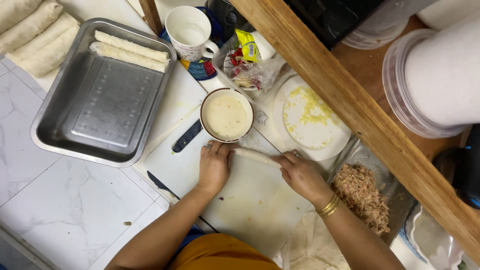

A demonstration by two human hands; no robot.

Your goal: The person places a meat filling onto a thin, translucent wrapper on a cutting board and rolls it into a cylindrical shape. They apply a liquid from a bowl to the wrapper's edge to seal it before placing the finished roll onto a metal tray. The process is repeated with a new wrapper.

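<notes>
Two hands, left hand [214, 165] and right hand [300, 172], each grip curled onto one pale pastry roll [256, 156].

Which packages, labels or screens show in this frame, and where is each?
Yellow sachet: small, crinkled, with green and red print, standing in the clear plastic tub right of the white mug.
Clear bag: knotted, reddish contents, lying in the same tub, below the sachet.
No screens or signs visible.

1. Left hand [214, 167]: palm down, fingers curled forward, wrist straight.
2. Right hand [300, 175]: palm down, fingers bent and pointing toward the left hand.
3. Both forearms bare, reaching forward and converging; gold bangles circle the right wrist.
</notes>
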